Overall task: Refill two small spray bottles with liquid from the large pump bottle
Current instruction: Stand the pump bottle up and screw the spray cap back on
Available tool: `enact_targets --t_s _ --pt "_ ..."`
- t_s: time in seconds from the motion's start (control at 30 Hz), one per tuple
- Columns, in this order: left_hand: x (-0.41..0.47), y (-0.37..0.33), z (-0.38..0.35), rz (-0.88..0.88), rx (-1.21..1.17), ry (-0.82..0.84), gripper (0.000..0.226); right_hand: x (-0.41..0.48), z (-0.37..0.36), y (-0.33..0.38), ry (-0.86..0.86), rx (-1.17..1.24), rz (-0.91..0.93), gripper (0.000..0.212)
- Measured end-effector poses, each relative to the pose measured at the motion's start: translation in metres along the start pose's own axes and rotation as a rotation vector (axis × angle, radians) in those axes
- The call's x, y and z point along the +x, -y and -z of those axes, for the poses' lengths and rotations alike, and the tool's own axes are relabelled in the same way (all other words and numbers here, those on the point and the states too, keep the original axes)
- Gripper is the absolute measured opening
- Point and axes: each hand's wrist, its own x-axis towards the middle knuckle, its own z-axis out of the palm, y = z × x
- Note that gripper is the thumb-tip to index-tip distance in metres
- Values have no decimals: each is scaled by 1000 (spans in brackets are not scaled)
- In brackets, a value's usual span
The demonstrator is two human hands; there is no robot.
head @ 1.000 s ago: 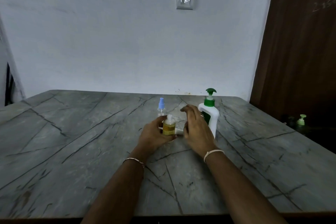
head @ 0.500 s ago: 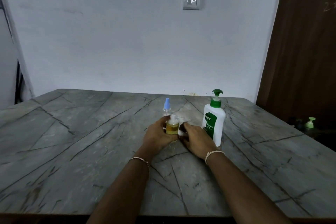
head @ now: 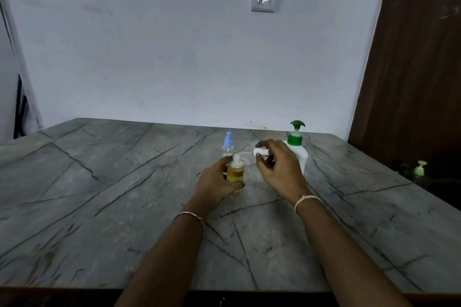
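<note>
on grey veined table [head: 99,207], amber bottle [head: 235,171], pale wall [head: 149,57], dark door [head: 411,57]

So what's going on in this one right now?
A person works at a stone table. The left hand grips a small bottle of yellow liquid, its neck open. The right hand holds the white spray head off that bottle, its thin tube trailing toward the neck. A blue-topped spray bottle stands capped just behind. The large pump bottle stands behind the right hand.
</note>
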Motion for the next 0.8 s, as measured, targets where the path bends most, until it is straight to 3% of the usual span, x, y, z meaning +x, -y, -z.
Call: enact_targets --t_s 0.3,0.5,0.8 --pt "-1 1 0 -25 2 4 76 24 28 18 -96 437 -194 7" --pt "-1 1 1 -25 -1 7 77 37 38 26 3 228 -86 20" --pt "1 2 1 -23 21 9 78 42 36 34 153 39 17 21"
